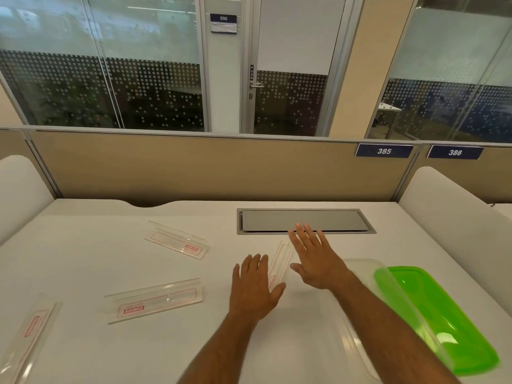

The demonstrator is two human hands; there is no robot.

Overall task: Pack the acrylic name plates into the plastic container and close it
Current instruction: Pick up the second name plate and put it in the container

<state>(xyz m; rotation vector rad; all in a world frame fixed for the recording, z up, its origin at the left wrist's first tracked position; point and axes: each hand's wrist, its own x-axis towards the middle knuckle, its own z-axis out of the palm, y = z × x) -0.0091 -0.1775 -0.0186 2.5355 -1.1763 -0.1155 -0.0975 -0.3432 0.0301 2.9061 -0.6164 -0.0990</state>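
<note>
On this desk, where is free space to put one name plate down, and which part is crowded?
Free: the bare desk at far left, between the partition and the far name plate; also the near strip between the middle name plate and the left hand. Crowded: right side, with the clear container, green lid, right hand.

A white table (83,273) carries four clear acrylic name plates (177,239), spread from nine to twelve o'clock. At three o'clock lie a clear plastic container (357,275) and a green lid (443,320); a grey cable hatch (304,220) sits at twelve.
</note>
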